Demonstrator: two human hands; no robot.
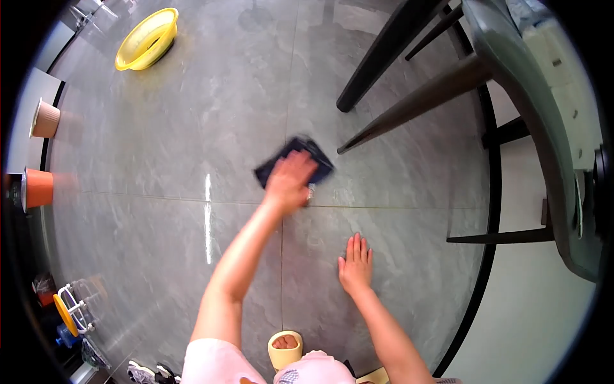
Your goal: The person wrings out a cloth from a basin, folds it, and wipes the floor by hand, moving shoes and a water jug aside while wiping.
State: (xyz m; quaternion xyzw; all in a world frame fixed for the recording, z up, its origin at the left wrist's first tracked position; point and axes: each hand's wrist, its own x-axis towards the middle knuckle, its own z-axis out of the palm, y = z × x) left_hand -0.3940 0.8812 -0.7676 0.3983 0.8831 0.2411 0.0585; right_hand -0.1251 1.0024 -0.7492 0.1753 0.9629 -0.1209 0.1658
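Observation:
My left hand (293, 182) presses on a dark blue folded cloth (313, 151) that lies on the grey tiled floor (166, 141); hand and cloth are slightly blurred. Its fingers reach over the cloth's top, and the palm side is hidden. Closer to my body, my right hand (355, 264) rests flat on the tiles with its fingers extended and nothing in it. A light-coloured ring or band shows at my left wrist.
A yellow basin (148, 40) sits at the far left. Dark chair legs (409, 105) and a grey chair (531, 96) stand on the right. Orange (38, 188) and pink pots (46, 120) line the left side. My foot in a yellow slipper (276, 358) is below.

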